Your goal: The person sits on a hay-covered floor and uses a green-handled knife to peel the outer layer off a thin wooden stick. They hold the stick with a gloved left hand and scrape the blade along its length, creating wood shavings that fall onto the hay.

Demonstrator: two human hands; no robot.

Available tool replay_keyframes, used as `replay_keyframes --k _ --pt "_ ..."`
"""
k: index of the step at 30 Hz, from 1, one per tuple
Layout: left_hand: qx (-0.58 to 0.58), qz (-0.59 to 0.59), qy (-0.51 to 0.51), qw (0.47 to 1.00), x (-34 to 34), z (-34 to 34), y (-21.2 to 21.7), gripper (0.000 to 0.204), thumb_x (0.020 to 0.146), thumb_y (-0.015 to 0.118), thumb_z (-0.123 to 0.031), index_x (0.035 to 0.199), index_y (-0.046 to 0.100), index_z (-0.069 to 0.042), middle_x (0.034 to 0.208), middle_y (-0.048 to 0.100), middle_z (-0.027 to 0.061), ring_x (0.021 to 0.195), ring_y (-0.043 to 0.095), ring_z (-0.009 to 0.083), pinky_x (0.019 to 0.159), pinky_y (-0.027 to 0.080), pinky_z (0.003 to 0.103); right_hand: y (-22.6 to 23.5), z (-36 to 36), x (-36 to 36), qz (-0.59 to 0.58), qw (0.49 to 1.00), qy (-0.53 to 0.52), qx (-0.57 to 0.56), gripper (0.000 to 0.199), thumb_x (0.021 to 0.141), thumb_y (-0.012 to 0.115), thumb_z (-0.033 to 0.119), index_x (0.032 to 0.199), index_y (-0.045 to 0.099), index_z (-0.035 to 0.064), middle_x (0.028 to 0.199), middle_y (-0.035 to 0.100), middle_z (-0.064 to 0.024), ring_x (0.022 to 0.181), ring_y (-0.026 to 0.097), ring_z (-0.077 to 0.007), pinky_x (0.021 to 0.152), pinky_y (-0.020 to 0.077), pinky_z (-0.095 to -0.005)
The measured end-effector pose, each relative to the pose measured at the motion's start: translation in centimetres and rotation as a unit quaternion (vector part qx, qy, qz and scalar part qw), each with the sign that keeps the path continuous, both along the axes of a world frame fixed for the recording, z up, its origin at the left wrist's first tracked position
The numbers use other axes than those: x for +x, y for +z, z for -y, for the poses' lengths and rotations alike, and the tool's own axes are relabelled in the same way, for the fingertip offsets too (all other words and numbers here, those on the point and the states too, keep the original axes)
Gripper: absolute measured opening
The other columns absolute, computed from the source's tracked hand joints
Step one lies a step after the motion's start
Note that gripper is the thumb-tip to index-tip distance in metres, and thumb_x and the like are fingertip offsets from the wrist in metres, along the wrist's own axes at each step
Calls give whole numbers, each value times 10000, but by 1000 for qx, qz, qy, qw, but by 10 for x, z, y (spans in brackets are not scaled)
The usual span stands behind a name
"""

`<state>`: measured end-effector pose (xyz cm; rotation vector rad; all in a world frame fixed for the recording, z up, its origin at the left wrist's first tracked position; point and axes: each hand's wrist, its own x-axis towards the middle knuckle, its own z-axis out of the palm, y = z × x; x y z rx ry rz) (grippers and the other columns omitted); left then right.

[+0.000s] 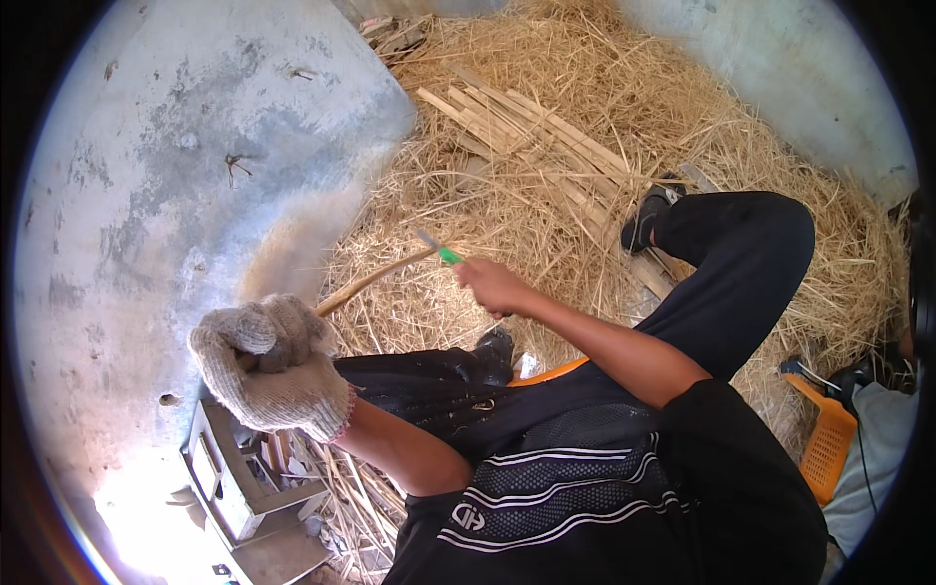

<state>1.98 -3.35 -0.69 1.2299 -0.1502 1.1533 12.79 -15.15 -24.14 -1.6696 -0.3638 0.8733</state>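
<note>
My left hand (268,366), in a grey-white knitted glove, is closed in a fist at the left. From it a thin strip of wood or bamboo (370,280) slants up toward the middle. My bare right hand (493,289) grips the green handle of a knife (448,255), whose short grey blade points up and left. The strip's far end lies right beside the blade; whether they touch, I cannot tell. Under both hands is a thick layer of pale shavings (419,312).
A stack of flat, split strips (546,136) rests on the shavings ahead. The worn wall (224,107) rises close on the left. By my left elbow are a wooden cabinet-like piece (229,478) and loose thin sticks (361,507). An orange perforated plastic object (829,448) stands at the right.
</note>
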Motion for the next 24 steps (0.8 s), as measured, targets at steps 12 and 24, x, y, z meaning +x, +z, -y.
replay_keyframes --k 12,24 --pt "11 -13 -7 1000 -8 -12 -4 395 983 394 -206 607 438 -92 417 316 6 301 202 95 254 212 285 66 -15 -53 314 949 -29 18 307 1000 460 278 1006 526 -22 555 557 -256 527 574 -466 505 458 -531" --pt "30 -18 -94 995 -13 -14 -5 406 971 398 -232 583 417 -117 396 302 8 286 193 99 252 192 285 73 -9 -56 288 956 -14 -43 308 1003 452 296 1008 503 -8 542 563 -229 524 580 -473 565 465 -561"
